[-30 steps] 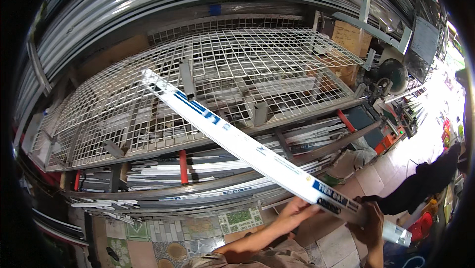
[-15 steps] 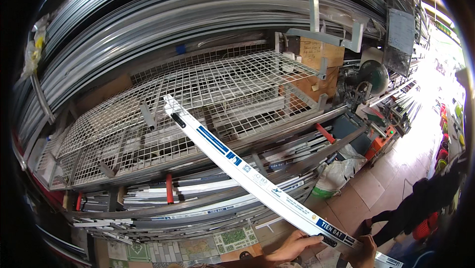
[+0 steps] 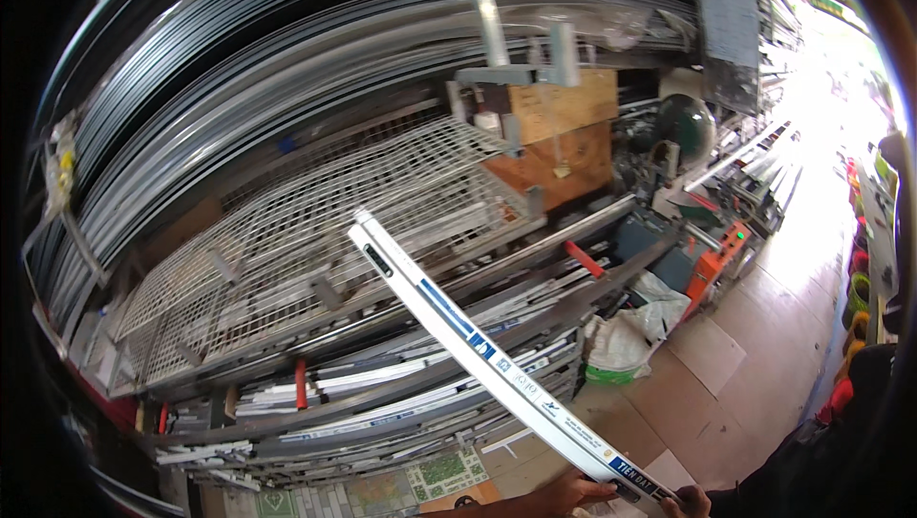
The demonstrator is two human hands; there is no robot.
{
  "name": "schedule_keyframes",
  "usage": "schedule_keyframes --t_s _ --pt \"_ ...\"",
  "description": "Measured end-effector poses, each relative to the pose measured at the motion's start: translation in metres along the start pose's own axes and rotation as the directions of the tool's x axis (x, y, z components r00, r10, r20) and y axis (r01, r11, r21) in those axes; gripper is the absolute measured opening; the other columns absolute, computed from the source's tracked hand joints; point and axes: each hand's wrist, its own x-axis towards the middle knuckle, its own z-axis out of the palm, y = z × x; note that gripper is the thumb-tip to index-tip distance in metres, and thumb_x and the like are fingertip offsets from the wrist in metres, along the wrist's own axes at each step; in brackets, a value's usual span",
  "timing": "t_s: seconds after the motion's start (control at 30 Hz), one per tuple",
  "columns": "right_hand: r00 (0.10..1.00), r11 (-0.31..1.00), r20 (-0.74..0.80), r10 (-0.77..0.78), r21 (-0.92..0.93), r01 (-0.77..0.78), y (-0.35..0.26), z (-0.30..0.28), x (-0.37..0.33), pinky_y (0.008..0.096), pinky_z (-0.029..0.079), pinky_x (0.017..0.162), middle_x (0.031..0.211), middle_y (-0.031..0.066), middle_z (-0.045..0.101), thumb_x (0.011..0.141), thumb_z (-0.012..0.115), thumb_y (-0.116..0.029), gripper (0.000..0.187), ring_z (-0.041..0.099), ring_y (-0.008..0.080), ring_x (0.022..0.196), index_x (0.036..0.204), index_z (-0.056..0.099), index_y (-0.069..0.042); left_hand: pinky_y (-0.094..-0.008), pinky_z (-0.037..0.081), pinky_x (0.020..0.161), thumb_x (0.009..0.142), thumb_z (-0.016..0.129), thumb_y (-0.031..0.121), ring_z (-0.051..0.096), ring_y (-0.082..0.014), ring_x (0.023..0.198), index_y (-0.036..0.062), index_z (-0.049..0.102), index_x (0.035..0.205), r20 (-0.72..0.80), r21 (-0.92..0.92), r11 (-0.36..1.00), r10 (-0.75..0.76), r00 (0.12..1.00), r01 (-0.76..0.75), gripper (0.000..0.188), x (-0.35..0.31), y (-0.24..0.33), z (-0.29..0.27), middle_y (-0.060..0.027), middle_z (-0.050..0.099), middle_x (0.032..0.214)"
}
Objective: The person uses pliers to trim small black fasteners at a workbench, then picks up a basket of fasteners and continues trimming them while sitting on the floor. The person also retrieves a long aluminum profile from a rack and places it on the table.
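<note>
A long white profile bar [image 3: 478, 356] with blue printed markings slants from the middle of the view to the lower right. Dark slots show near both of its ends. Around its near end, my left hand [image 3: 579, 491] is closed on the lower left side. Close beside it, my right hand [image 3: 690, 502] grips the same end, its fingers partly cut off by the lower edge. The bar's far tip appears in front of a white wire mesh rack [image 3: 287, 231]; whether they touch I cannot tell.
Long metal profiles [image 3: 382, 26] fill the shelves behind the mesh. White bars [image 3: 363, 422] lie below it, near red posts [image 3: 301, 384]. Wooden boxes [image 3: 564, 155], a white sack [image 3: 621, 336] and an orange machine [image 3: 716, 265] stand rightward. A dark-clothed person [image 3: 812, 465] is at lower right.
The view has shifted, with the rack and shelves now further left. The bar's far tip has moved right and slightly down across the picture. Both hands sit lower and keep their hold.
</note>
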Motion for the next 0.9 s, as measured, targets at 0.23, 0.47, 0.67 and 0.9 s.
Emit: schedule_keyframes --t_s 0.23,0.47,0.67,0.9 --pt "0.964 0.974 -0.141 0.226 0.052 -0.221 0.065 -0.031 -0.035 0.0292 0.047 0.071 0.085 0.0029 0.062 0.091 0.082 -0.012 0.024 0.054 0.0111 0.08 0.105 0.069 0.002 -0.0326 0.038 0.122 0.103 0.064 0.0 0.051 -0.0178 0.142 0.0049 0.035 0.165 0.316 0.303 0.932 0.097 0.944 -0.198 0.068 0.071 -0.016 0.029 -0.0074 0.049 0.161" --pt "0.819 0.895 -0.367 0.44 0.108 -0.433 0.053 -0.009 -0.062 0.0344 0.045 0.064 0.075 0.0028 0.061 0.086 0.087 -0.021 0.027 0.052 0.0128 0.071 0.09 0.068 -0.003 -0.0349 0.041 0.116 0.103 0.068 0.01 0.054 -0.0205 0.136 0.0057 0.039 0.163 0.489 0.483 0.868 -0.375 0.787 0.114 0.067 0.136 0.025 0.057 -0.0089 0.056 0.151" --pt "0.619 0.816 -0.571 0.54 0.175 -0.55 0.026 0.002 -0.011 0.0389 0.045 0.059 0.067 0.0086 0.064 0.081 0.089 -0.029 0.034 0.056 0.0167 0.063 0.081 0.069 -0.001 -0.0372 0.05 0.107 0.101 0.072 0.015 0.061 -0.024 0.127 0.0075 0.048 0.158 0.469 0.507 0.826 -0.504 0.725 0.247 0.063 0.226 0.064 0.065 -0.0097 0.065 0.139" --pt "0.49 0.78 -0.643 0.588 0.291 -0.554 0.009 -0.003 0.127 0.0466 0.05 0.064 0.074 0.0235 0.07 0.089 0.078 -0.031 0.037 0.065 0.0291 0.066 0.09 0.07 0.004 -0.0388 0.056 0.1 0.102 0.073 0.026 0.066 -0.0252 0.12 0.0069 0.048 0.158 0.528 0.541 0.788 -0.591 0.61 0.295 0.064 0.367 0.158 0.085 -0.0085 0.07 0.131"
